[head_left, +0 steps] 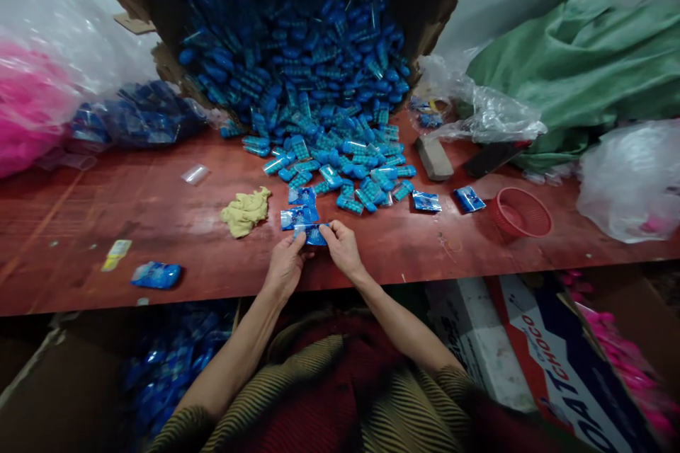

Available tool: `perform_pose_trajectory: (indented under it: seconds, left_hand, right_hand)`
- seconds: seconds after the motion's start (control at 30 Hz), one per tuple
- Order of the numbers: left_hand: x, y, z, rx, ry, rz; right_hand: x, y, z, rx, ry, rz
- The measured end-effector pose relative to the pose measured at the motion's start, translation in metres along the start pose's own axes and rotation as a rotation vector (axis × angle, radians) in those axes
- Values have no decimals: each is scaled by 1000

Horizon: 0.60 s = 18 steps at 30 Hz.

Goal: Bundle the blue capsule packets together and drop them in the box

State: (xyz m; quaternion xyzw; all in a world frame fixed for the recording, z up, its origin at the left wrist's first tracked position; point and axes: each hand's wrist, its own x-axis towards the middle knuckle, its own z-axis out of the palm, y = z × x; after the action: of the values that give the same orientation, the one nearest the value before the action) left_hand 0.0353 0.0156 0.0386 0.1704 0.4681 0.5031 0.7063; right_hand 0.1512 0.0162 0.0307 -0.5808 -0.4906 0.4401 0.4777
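Note:
Between my two hands, near the table's front edge, is a small blue printed packet. My left hand pinches its left end with thumb and fingers. At the other end, my right hand grips the upper right corner. Just beyond lie more blue packets, partly overlapping. A heap of small blue capsule-shaped containers in clear wrap spreads behind them, spilling out of a large cardboard box tipped on its side. What is inside the held packet cannot be made out.
Left of my hands lie a crumpled yellow cloth, a blue packet and a yellow label. To the right are a grey block, two blue packets and a red plastic basket. Open boxes stand below the table.

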Motion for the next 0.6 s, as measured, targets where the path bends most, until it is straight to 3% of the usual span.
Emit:
perform_pose_trajectory:
  seconds: [0.1,0.2,0.27,0.33,0.43,0.6]
  left_hand:
    - [-1,1,-5,8,45,8]
    - [-1,-1,-8,-24,55,-71]
    - [-2,-2,-8,-56,56,-154]
    - [-5,-1,-8,-99,72,-221]
    - [-11,2,-7,-166,92,-284]
    - [-18,5,-8,-214,73,-349]
  right_hand:
    - [-3,-6,-6,-17,-58,-35]
    - [0,-12,-17,-124,-128,-119]
    - [9,-15,-27,-299,-106,-210]
    - [22,-15,-38,-578,-3,-264]
    - [39,-11,-49,-1007,73,-201]
    - [31,-2,-48,-1218,-10,-218]
